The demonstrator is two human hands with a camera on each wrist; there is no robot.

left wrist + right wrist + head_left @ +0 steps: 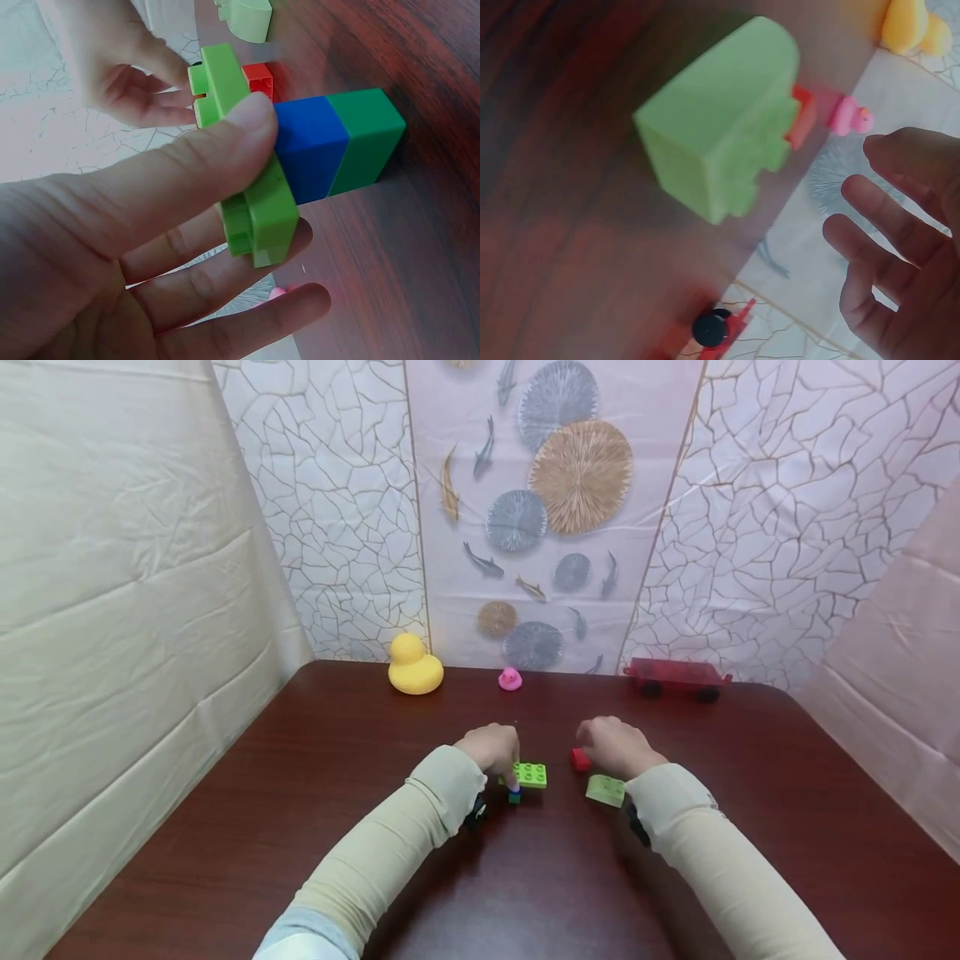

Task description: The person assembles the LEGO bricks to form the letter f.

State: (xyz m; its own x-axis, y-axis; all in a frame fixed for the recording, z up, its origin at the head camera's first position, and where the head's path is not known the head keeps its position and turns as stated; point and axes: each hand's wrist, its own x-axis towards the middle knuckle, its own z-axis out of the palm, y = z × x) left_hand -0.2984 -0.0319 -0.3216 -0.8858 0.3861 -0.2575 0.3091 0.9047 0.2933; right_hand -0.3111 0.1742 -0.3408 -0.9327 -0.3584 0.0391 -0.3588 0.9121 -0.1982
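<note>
My left hand pinches a lime-green studded toy brick, the thumb lying across its side. Against the brick's underside sit a blue brick and then a dark green brick, lined up as a column toward the tabletop. My right hand hovers over the table with loosely bent fingers and nothing between them. Nearest to it are a small red brick and a pale green brick with a curved end, both on the table. The red brick is partly hidden in the right wrist view.
Along the far edge of the brown table stand a yellow duck, a small pink duck and a red toy wagon with black wheels. Patterned cloth hangs behind the table, and plain cloth hangs at both sides.
</note>
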